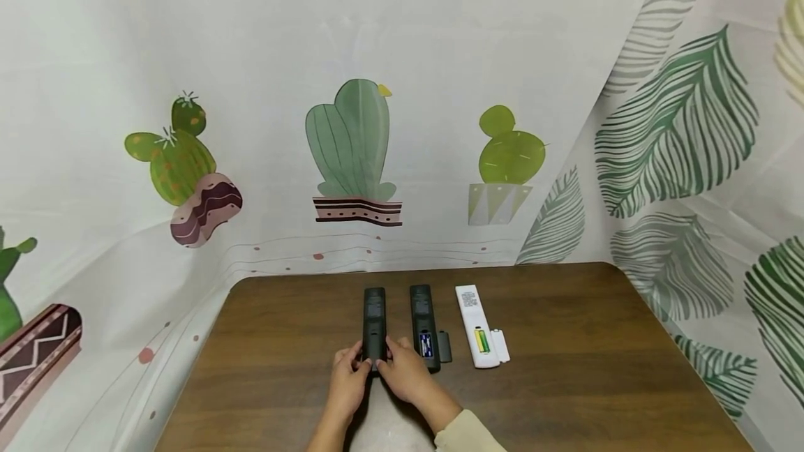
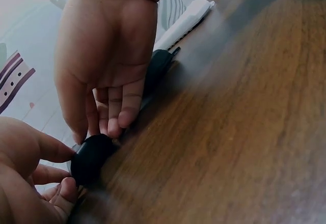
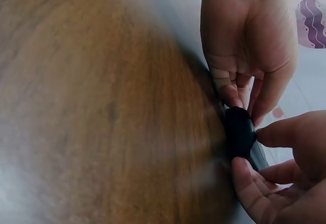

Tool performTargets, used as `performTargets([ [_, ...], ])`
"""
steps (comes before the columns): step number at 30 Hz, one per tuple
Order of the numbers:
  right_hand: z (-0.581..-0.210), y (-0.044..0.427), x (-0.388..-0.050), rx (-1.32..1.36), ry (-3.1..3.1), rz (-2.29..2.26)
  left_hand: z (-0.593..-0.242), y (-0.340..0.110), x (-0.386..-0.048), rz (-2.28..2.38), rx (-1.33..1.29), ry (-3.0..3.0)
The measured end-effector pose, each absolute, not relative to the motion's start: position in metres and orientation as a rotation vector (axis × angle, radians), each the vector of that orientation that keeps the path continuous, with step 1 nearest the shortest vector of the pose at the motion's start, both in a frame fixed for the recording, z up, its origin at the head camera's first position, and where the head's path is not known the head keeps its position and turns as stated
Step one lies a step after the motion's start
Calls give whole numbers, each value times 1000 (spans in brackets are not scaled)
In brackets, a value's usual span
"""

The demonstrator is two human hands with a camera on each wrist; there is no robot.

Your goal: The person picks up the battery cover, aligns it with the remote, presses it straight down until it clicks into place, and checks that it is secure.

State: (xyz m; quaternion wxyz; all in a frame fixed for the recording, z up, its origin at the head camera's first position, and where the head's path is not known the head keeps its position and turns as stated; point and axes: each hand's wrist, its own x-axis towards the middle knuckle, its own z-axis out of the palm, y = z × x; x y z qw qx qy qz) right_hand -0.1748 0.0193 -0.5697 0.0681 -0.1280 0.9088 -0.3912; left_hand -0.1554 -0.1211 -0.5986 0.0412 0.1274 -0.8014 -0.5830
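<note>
A black remote [image 1: 374, 319] lies face down at the middle of the table, its lower end between both hands. From its left side my left hand [image 1: 347, 383] grips that end, thumb on the back near the bottom. On the other side my right hand [image 1: 407, 374] holds the same end with thumb and fingers. Both wrist views show the remote's dark rounded end [image 2: 91, 160], also in the right wrist view [image 3: 240, 135], pinched by fingertips of both hands. Whether its battery cover is on cannot be told for certain.
Right of the hands lies a second black remote [image 1: 422, 305] with blue batteries [image 1: 426, 344] showing and its cover [image 1: 444, 347] beside it. Further right is a white remote [image 1: 470, 309] with green-yellow batteries [image 1: 481, 340] and a white cover [image 1: 500, 345]. A printed cloth [image 1: 427, 159] hangs behind the table [image 1: 565, 368].
</note>
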Motion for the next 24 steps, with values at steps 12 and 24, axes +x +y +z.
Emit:
performTargets([
  [12, -570, 20, -173, -387, 2737, -1201, -601, -119, -156, -1759, 366, -2433],
  [24, -572, 22, -175, -396, 2686, -1297, -599, -117, -157, -1835, 430, -2343],
])
